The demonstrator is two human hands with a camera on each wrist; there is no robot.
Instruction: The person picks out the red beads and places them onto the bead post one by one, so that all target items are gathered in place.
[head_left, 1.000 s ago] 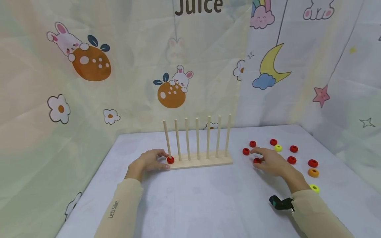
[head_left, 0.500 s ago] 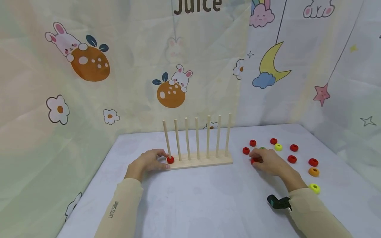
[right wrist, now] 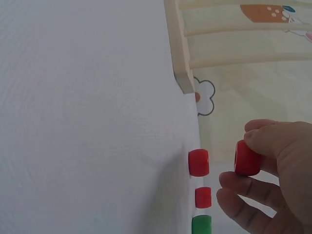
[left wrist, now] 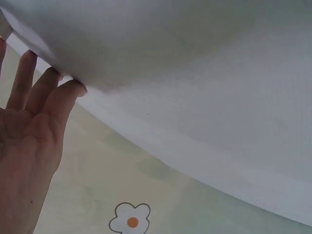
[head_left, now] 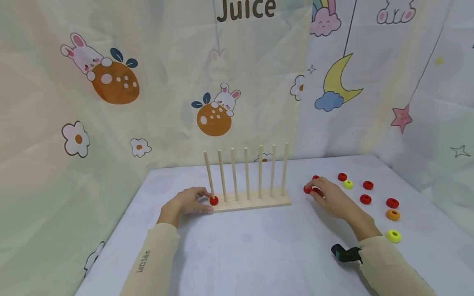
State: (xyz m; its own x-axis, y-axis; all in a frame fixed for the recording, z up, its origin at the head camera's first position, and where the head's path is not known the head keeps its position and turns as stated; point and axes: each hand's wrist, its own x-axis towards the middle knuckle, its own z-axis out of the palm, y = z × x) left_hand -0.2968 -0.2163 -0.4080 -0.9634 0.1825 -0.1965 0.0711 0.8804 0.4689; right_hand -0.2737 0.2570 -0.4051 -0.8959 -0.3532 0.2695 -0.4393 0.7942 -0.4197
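Observation:
A wooden peg rack with several upright rods stands toward the back of the table, one red ring low on its leftmost rod. My left hand grips the rack's left end, thumb at the front edge and fingers behind; the left wrist view shows that hand but not the rack. Right of the rack, my right hand pinches a red ring between thumb and fingers. Close by on the table lie two more red rings and a green one, the green hidden in the head view.
Farther right lie several red rings, two yellow rings and an orange ring. A dark wrist camera juts from the right sleeve over the white table. A printed cloth hangs behind.
My right hand has closed on a red ring and moved slightly left and away, now overlapping the rings behind. The left hand keeps its place at the rack.

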